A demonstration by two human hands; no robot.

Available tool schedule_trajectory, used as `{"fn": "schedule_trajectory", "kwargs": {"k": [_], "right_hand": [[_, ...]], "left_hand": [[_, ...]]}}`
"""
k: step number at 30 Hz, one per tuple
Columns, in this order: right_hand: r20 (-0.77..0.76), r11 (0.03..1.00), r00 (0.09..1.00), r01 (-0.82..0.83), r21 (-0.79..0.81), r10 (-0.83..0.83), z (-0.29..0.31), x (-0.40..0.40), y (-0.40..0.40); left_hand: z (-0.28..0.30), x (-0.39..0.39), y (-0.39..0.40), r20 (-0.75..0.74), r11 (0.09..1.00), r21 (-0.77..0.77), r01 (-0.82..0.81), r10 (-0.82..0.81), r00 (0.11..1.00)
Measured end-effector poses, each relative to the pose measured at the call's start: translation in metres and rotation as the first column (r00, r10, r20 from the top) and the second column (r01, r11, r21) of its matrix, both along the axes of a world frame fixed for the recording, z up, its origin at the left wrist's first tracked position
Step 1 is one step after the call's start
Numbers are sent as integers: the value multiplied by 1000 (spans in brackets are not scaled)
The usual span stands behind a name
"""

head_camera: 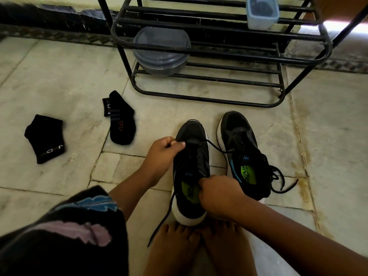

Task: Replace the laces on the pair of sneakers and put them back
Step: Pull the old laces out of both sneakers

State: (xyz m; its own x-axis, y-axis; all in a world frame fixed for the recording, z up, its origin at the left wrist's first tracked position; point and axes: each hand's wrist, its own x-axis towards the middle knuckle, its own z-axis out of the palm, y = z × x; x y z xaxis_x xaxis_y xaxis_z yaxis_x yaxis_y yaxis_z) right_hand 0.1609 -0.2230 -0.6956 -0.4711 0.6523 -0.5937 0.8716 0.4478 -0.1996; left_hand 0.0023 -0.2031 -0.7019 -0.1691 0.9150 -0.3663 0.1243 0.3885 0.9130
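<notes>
2 black sneakers (242,154) side by side, toes away (laces (278,180) loose).

The shoe rack (219,56) runs off the top edge, and its small blue tub (261,12) holds something dark and blurred. The right hand (221,193) covers the near sneaker's (191,156) tongue. The sock (121,118) lettering is too small to read.

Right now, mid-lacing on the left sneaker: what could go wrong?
1. The loose lace end trails past the bare feet; it could snag or get stepped on.
2. The left hand pinches the lace near the toe eyelets of the left sneaker; a slip may unthread it.
3. The right sneaker has its lace sprawled on the floor, likely to tangle.
</notes>
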Motion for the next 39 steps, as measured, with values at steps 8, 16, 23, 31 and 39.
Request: {"fn": "schedule_trajectory", "kwargs": {"k": [8,16,23,31,39], "right_hand": [[6,1000,1000,10,-9,-10,3,0,0],[18,999,1000,16,-29,-16,4,-1,2],[32,999,999,7,-35,-6,4,-2,2],[43,999,999,15,-39,-13,4,-3,2],[28,999,1000,9,-52,-8,6,-2,2]], "left_hand": [[11,-17,2,-187,996,77,54,-39,982],[-13,-21,-14,-781,912,128,390,-149,606],[6,-3,-16,-83,993,109,53,-44,996],[5,-6,-19,-43,939,310,-148,170,985],[-7,-14,-18,-735,948,93,304,-141,664]]}}
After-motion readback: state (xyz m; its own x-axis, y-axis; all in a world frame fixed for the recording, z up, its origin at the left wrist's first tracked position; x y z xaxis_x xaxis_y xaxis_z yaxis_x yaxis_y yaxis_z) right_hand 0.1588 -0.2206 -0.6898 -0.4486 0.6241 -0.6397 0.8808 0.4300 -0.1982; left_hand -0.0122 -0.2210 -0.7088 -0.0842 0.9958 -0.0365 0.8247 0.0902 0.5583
